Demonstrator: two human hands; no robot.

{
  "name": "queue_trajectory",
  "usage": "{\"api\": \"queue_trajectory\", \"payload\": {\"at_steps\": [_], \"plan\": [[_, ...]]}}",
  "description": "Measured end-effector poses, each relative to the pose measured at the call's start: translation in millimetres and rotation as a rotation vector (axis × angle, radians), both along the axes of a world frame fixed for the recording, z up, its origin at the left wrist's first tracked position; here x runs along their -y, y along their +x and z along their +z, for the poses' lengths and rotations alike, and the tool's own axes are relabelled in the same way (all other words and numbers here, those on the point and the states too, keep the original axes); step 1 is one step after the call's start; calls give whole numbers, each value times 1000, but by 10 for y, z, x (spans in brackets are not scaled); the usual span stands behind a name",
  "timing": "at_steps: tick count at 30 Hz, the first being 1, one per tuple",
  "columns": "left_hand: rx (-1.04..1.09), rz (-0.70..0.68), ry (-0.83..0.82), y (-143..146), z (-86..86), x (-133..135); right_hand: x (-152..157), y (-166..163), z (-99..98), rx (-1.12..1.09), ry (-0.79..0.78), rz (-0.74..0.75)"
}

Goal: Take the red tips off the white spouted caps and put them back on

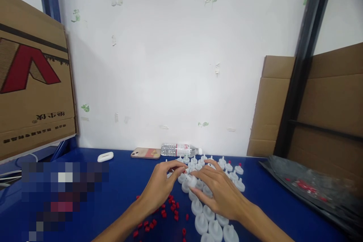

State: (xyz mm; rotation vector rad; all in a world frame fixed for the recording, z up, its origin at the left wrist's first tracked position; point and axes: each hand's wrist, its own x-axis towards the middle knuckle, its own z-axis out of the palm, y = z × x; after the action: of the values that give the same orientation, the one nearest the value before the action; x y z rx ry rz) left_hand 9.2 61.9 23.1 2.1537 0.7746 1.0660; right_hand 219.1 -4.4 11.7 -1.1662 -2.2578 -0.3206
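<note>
Between the thumb and fingers of my right hand (217, 189) is a white plastic spout cap (192, 180), tilted with its narrow tip toward the left. My left hand (163, 181) pinches a small red cap (185, 171) at that tip; the fingertips cover most of it. Many more white spout caps (201, 223) stand in rows beneath and around my right hand. A couple at the right wear red tips, such as the red-tipped spout cap (239, 168). Loose red caps (164, 214) lie scattered below my left wrist.
Along the wall lie a phone (145, 153) and a water bottle (180, 149) on its side. A white oval case (105, 157) is at the left of the blue table (119, 193). A dark plastic bag (314, 193) with red caps lies at right. Cardboard boxes (36, 83) flank the table.
</note>
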Motion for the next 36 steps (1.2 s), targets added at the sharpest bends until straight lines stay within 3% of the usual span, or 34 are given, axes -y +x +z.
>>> {"api": "queue_trajectory", "payload": {"at_steps": [7,18,27,36], "plan": [[75,-89,-126,-2,11,-37,-1,-26,-6,-13,87,-5],[253,-275,-524,-35,-37,-92,-13,20,-26,-52,272,95],[340,-374,-730,-63,-36,-128,-26,-10,-45,-90,314,197],[310,-373,-732,-34,-33,-71,-48,-3,-121,-143,252,165]]}}
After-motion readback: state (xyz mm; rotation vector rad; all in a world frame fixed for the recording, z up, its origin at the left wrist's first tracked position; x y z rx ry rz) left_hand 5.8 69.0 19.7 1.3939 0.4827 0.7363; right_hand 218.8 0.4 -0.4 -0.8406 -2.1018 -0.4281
